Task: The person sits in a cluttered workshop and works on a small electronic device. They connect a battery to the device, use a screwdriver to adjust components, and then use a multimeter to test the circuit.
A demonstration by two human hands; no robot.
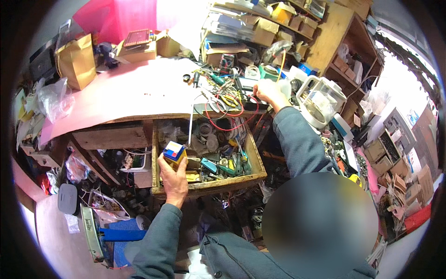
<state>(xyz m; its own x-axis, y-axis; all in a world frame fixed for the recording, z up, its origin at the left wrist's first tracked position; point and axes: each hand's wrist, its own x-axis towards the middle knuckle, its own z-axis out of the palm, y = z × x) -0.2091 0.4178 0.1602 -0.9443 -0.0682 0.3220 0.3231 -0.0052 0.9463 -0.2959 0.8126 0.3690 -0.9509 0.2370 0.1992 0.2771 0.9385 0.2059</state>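
My left hand (pixel 173 182) is closed around a small blue and yellow box (pixel 173 150), held above the front left of an open wooden drawer (pixel 218 185). My right hand (pixel 271 91) reaches over the back right of the workbench, its fingers drawn together beside a heap of hand tools (pixel 223 83). What they grip, if anything, is too small to make out. Below that hand a red cable (pixel 237 114) loops over the bench edge. Inside the drawer lie rolls of tape (pixel 205 129), a light blue tool (pixel 209 165) and several green-handled tools.
A pale pink sheet (pixel 125 88) covers the bench's left side, with a brown paper bag (pixel 75 61) at its far end. To the right stands a clear jug-like container (pixel 320 100). Cardboard boxes (pixel 265 31) crowd the back shelves. Part of the lower right is blurred.
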